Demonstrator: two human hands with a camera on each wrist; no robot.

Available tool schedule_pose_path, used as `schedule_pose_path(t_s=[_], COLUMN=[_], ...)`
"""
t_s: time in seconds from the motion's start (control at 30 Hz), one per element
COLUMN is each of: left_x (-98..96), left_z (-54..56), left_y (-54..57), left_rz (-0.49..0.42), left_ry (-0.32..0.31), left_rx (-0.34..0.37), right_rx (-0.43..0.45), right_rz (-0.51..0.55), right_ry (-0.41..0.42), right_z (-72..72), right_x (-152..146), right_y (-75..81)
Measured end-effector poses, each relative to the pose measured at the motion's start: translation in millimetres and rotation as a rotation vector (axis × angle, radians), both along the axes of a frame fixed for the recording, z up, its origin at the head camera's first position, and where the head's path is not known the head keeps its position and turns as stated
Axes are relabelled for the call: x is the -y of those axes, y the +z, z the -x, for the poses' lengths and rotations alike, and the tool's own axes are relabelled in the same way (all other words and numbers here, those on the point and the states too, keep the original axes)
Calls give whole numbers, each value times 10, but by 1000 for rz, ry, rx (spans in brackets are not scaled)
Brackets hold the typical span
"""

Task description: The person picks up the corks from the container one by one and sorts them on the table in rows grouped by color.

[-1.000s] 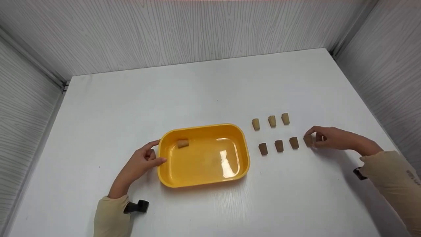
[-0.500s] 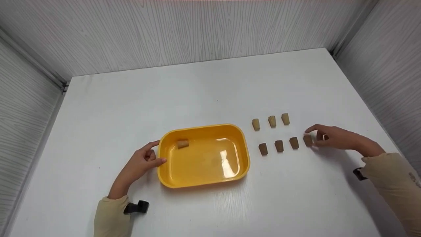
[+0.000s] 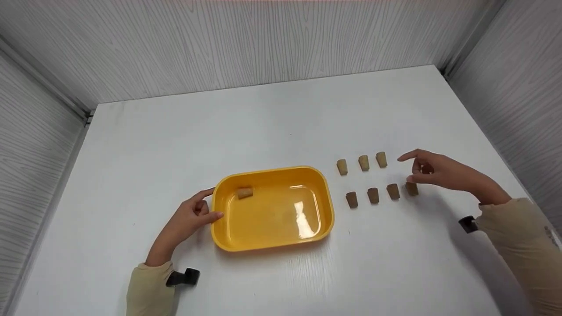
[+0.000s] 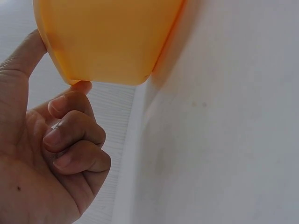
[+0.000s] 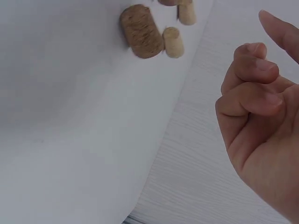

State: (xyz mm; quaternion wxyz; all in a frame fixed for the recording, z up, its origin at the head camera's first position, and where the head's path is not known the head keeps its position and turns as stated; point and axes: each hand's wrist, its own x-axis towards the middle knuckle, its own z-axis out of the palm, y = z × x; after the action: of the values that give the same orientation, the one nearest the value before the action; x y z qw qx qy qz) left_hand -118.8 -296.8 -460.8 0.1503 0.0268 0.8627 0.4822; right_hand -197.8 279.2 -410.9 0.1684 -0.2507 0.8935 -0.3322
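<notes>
My left hand (image 3: 186, 221) pinches the left rim of a yellow plastic tray (image 3: 274, 245) between thumb and index finger; in the left wrist view the other fingers curl into the palm. A tan cork stopper (image 3: 245, 192) lies on its side in the tray's upper left. My right hand (image 3: 441, 172) hovers over the right end of a row of brown corks, holding nothing. Its index finger points out, apart from the thumb, which partly covers the rightmost brown cork (image 3: 412, 189). The right wrist view shows a brown cork (image 5: 141, 31) and a lighter one (image 5: 174, 43) beyond the fingers.
Right of the tray, several brown corks (image 3: 373, 195) line up in the nearer row. Behind them is a row of three lighter corks, the rightmost a pale cork (image 3: 381, 159). Grey wood-grain panels (image 3: 263, 44) wall the white table (image 3: 210, 127) at the back and sides.
The right hand has let go of the rightmost brown cork, lifted and moved a little toward the back, thumb and index finger spreading. The left hand and tray have stayed in place.
</notes>
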Motion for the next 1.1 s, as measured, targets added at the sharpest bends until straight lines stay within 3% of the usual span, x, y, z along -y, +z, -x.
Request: schedule_pose_path(t_s=[0.2,0.37,0.7,1.1], left_x=[2,13,13,5], left_z=[10,11,17,13], left_y=[-25,-33,-30,-29], left_rz=[11,5,10,2], left_ry=[4,-1,3,11], left_rx=[-5,-15,-6,4], right_rx=[17,-21,-58,-102], right_rz=[116,162,64,102], right_ry=[-11,24,100,234], right_z=[6,39,160,229], right_x=[276,536,1117,1789], right_y=[85,145,341,595])
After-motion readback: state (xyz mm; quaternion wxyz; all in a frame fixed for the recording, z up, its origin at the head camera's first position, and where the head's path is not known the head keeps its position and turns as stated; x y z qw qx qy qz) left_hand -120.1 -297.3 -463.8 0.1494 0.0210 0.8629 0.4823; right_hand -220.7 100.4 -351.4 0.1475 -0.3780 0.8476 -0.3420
